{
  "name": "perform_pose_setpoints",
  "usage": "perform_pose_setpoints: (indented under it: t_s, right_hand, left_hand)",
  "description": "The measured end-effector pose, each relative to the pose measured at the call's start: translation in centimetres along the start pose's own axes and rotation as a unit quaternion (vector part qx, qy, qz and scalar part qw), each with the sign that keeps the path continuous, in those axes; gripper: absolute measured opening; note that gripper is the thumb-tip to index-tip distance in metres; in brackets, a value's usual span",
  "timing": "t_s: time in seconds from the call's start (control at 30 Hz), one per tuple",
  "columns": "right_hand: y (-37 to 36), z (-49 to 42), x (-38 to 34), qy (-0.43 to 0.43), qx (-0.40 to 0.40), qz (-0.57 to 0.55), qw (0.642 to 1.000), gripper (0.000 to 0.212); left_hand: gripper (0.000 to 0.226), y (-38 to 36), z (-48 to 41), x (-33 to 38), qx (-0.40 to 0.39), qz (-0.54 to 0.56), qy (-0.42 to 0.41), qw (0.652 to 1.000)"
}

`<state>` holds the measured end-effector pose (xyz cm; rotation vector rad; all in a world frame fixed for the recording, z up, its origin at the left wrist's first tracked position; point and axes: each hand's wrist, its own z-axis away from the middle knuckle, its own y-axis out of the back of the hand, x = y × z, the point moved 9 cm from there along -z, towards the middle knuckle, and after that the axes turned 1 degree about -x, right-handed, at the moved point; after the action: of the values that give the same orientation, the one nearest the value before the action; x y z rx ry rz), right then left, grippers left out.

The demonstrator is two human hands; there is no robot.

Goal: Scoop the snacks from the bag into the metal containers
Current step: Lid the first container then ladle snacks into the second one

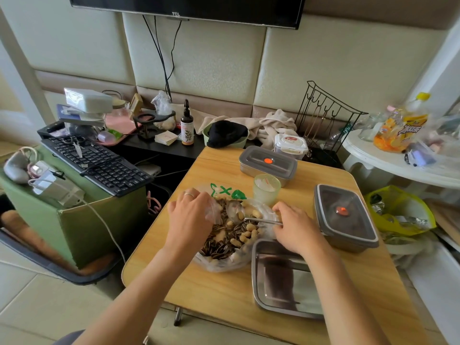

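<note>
From my remote seat I see the snack bag (221, 260), a clear plastic one with green print, lying open in the middle of the wooden worktop (224, 295), just left of the open metal container (281, 290). It is filled with striped dark sunflower seeds (219, 247) and pale peanuts in the shell (249, 234), seeds mostly on the left and nearer side, peanuts gathered towards the right. The left hand (191, 215), with a ring on one finger, rests on the bag's far left rim, its fingers (199, 196) curled round the crumpled plastic. The right hand (296, 227) pinches the handle end of a metal spoon (235, 210), fingers (280, 209) closed on it; the spoon's bowl sits above the snacks and carries what looks like two peanuts. I count three metal containers: the open one at the near right edge, polished inside and showing dark reflections, partly under the right forearm; one lidded container (267, 163) at the far side; and another lidded container (344, 217) to the right, each lid grey-rimmed with an orange-red spot at its centre. One bag, one spoon, and one pale green ribbed cup (266, 189) standing between the bag and the far lidded container.
</note>
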<state>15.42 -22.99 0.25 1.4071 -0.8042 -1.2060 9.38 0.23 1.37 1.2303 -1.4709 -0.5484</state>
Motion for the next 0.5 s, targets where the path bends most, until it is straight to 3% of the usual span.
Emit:
perform_pose_setpoints:
  t_s: [0.13, 0.27, 0.5]
  right_hand:
    - [0.1, -0.1, 0.8, -0.02, -0.028, 0.045, 0.998, 0.039]
    - [1.2, -0.7, 1.9, -0.041, -0.019, 0.04, 0.998, 0.032]
    - [1.5, -1.6, -0.7, 0.021, -0.014, -0.037, 0.999, 0.02]
  left_hand:
    - [0.035, 0.4, 0.3, -2.1, 0.015, -0.023, 0.06, 0.998]
    - [0.03, 0.3, 0.5, -3.8, -0.004, 0.01, 0.113, 0.994]
    - [0.029, -0.3, 0.2, -3.8, -0.042, 0.041, 0.107, 0.992]
